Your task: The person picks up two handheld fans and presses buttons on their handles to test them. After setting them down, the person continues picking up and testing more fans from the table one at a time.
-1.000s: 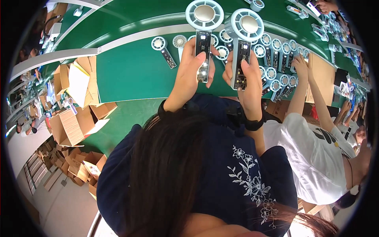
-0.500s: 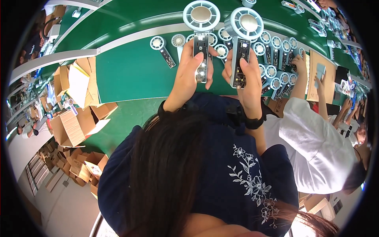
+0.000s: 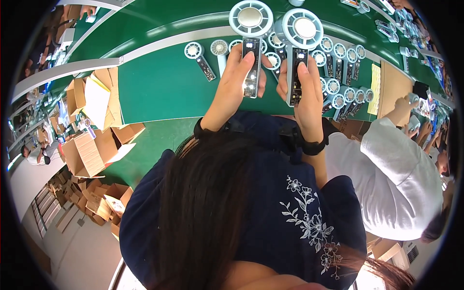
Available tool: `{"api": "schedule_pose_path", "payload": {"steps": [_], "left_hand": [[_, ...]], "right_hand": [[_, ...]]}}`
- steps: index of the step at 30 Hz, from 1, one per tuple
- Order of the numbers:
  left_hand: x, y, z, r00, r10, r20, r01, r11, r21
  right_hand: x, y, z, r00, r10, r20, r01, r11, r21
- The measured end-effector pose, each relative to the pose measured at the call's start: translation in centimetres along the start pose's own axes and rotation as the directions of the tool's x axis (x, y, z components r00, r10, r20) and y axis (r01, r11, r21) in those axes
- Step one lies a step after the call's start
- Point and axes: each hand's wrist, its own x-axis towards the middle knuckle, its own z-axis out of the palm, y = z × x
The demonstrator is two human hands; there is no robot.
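Note:
My left hand is closed round the handle of a light-blue handheld fan, its thumb on the bare circuit board, where small lights glow. In my right hand is a second handheld fan, also with an uncovered board and one light near the top; my thumb presses the upper board. Both fans are upright side by side, round heads pointing away from me. Behind and between them, partly hidden, lie more fans. A loose fan with its board showing rests left of my left hand, beside another fan.
Several fans lie in rows on the green table at right. Beyond them are a yellow strip and cardboard. A co-worker in white sits at my right. Open cartons stand at left.
My left hand and its fan have shifted slightly right and up. The co-worker's hand has left the fan rows and moved right, uncovering the yellow strip.

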Motion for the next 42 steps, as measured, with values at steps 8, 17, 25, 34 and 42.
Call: {"api": "schedule_pose_path", "payload": {"steps": [8,17,25,34,42], "left_hand": [[1.0,-0.5,0.5,0.996,0.041,0.079,-0.043,0.999,0.022],[3.1,-2.0,2.9,0.995,-0.011,0.094,0.007,0.999,0.043],[3.6,-1.4,2.1,1.0,-0.027,0.015,0.025,0.993,0.112],[1.7,-1.8,-8.4,0.949,0.063,-0.309,0.038,0.95,0.31],[0.1,-3.7,-22.5,0.806,0.238,-0.541,0.027,0.899,0.436]], "right_hand": [[0.5,0.1,-2.1,1.0,-0.03,-0.001,0.03,0.999,-0.045],[0.9,-1.3,-4.9,0.986,-0.157,-0.055,0.15,0.982,-0.111],[2.4,-2.7,-10.0,0.972,-0.224,-0.072,0.208,0.961,-0.183],[4.6,-2.1,-22.6,0.932,-0.205,-0.299,0.133,0.961,-0.243],[8.9,-1.2,-36.3,0.848,-0.1,-0.52,-0.121,0.919,-0.375]]}}
